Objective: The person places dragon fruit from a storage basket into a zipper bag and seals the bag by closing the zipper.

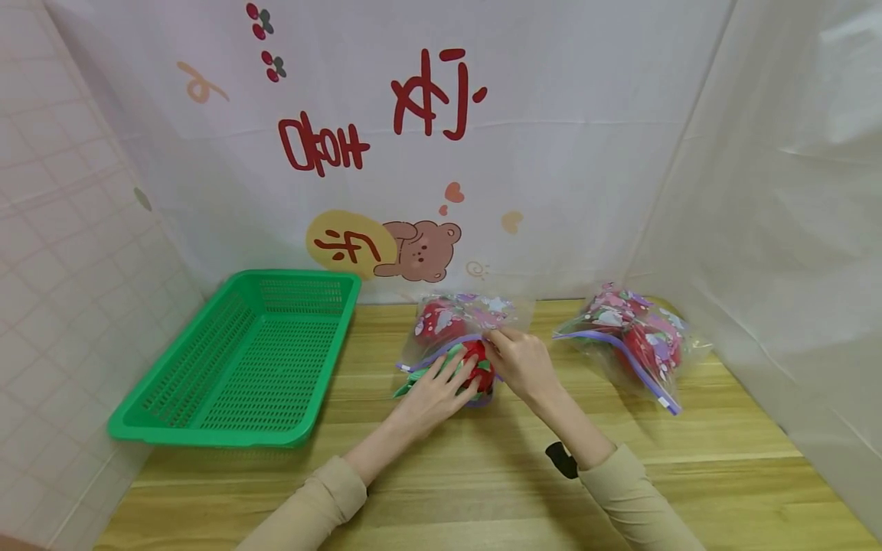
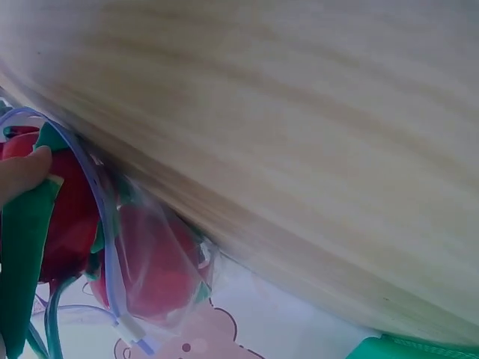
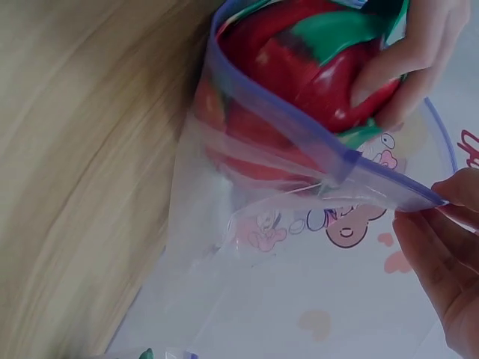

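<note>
In the head view a clear printed zip bag (image 1: 513, 312) with a purple zip edge lies open in the middle of the table, mouth towards me. My left hand (image 1: 436, 394) grips a shiny red rounded thing with green leaf-like strips (image 3: 329, 78) at that mouth, fingers spread over it. Its thumb (image 2: 26, 176) lies against a green strip in the left wrist view. My right hand (image 3: 449, 262) pinches the purple zip edge between thumb and fingers, pulling it taut at one side. Another red thing (image 2: 153, 258) shows through the bag's film.
A green slotted plastic basket (image 1: 317, 360) stands at the left of the wooden table (image 1: 441, 490). To the right sits a second printed zip bag (image 1: 623, 329) with red things inside. A white cloth with printed figures hangs behind.
</note>
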A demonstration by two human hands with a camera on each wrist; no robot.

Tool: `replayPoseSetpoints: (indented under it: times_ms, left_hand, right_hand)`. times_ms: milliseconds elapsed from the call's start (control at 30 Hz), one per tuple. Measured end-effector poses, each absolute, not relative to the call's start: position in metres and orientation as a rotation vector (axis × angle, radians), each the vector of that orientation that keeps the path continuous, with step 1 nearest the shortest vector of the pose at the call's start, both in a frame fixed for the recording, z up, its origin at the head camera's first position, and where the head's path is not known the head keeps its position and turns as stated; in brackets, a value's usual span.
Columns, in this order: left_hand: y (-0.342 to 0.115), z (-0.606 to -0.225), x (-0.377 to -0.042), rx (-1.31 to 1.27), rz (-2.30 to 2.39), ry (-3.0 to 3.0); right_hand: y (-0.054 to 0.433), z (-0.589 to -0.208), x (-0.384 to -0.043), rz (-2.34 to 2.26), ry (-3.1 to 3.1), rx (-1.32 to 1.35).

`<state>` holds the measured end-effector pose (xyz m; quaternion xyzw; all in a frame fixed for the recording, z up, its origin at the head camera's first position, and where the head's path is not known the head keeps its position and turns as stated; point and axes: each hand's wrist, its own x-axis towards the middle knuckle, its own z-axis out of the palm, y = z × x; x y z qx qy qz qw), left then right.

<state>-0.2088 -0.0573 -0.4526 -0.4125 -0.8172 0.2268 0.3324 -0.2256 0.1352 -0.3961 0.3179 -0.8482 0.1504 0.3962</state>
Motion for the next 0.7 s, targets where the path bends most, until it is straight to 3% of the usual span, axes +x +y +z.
replayPoseSetpoints:
  times_ms: [467, 700]
  left_hand:
    - [-0.048, -0.449, -0.208, -1.024, 0.598, -2.255]
    - [-0.049, -0.443, -0.213, -1.025, 0.317, -2.304]
  right_hand:
    - [0.140, -0.398, -0.229, 0.428, -2.195, 0.795]
    - [0.147, -0.406, -0.225, 0.349, -2.290, 0.784]
